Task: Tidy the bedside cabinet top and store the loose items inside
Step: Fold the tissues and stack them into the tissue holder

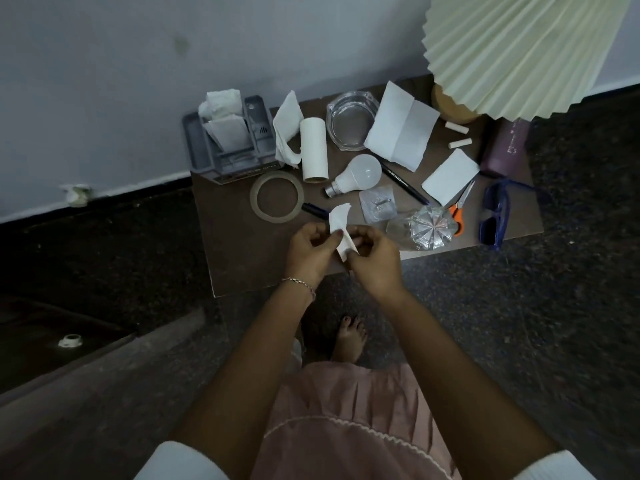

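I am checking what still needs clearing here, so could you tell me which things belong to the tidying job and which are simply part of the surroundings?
Part of the job:
left hand and right hand, both holding a scrap of tissue
light bulb
tape roll
scissors
blue glasses
grey organiser

Just lying about:
lamp shade
white object on the floor

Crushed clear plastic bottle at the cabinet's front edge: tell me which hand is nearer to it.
Right. The right hand sits just beside the crushed clear plastic bottle, on its left in the picture. The left hand is farther off, beyond the paper scrap both hands pinch.
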Available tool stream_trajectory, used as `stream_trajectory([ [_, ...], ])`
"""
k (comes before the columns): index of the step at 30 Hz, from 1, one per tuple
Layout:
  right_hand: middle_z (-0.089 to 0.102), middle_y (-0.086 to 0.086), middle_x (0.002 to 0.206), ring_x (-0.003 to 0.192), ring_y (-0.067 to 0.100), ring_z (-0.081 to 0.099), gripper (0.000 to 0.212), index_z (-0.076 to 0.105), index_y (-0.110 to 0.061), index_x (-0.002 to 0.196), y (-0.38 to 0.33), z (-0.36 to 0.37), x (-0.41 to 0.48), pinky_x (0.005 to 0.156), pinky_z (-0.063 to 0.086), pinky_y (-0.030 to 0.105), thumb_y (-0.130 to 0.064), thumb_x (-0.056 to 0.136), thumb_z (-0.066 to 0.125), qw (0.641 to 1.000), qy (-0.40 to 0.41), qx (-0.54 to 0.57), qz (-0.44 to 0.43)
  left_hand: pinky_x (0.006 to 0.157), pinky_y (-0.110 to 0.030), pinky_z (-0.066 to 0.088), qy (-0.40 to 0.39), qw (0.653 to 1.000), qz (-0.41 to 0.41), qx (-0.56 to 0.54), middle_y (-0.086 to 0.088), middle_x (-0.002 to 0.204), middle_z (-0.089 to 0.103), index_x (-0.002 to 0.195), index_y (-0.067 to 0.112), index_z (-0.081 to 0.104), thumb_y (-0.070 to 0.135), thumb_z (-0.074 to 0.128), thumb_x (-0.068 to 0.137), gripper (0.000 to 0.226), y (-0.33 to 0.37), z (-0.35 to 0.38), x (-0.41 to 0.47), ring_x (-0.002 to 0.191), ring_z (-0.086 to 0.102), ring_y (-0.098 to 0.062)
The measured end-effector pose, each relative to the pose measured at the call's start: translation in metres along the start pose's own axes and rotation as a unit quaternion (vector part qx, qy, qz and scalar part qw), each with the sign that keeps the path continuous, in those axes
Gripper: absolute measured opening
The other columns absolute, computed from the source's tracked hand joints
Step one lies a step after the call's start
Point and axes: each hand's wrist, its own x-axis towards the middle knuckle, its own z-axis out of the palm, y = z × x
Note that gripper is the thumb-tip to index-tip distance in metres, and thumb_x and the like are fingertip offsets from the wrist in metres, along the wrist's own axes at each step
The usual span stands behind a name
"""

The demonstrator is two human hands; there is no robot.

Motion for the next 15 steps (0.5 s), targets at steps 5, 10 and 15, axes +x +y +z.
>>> stream_trajectory([
  [5, 0.056, -0.001, 0.128, 0.118, 0.014, 0.054, 0.070, 0.046, -0.021, 0.135, -0.041, 0.007, 0.001, 0.099, 0.049, 0.036, -0.017, 0.071, 0.074, 0.996, -0.052, 0.016, -0.071, 0.067, -0.012, 0.051, -0.025, 0.998, 0.064, -0.002, 0.003, 0.080, 0.065, 0.090, 0.011, 0.062, 0.005, 0.066, 0.085, 0.009, 0.037, -0.035, -0.003, 0.071, 0.062, 0.001],
  [10, 0.061, -0.001, 0.111, 0.103, 0.014, 0.059, 0.059, 0.047, -0.016, 0.132, -0.091, 0.014, 0.011, 0.086, 0.051, 0.030, -0.009, 0.079, 0.072, 0.990, -0.059, -0.011, -0.129, 0.083, -0.035, 0.056, -0.004, 0.990, 0.138, 0.035, -0.006, 0.092, 0.071, 0.091, 0.014, 0.067, 0.009, 0.071, 0.081, 0.012, 0.069, -0.077, 0.005, 0.089, 0.068, -0.018],
  [15, 0.061, -0.006, 0.087, 0.080, 0.009, 0.056, 0.024, 0.063, -0.012, 0.102, -0.142, 0.033, 0.036, 0.065, 0.043, 0.019, -0.014, 0.080, 0.071, 0.968, -0.023, -0.101, -0.227, 0.071, -0.023, 0.058, 0.035, 0.978, 0.193, 0.071, -0.002, 0.088, 0.068, 0.095, 0.013, 0.066, 0.006, 0.069, 0.082, 0.015, 0.105, -0.115, 0.024, 0.072, 0.066, 0.001],
])
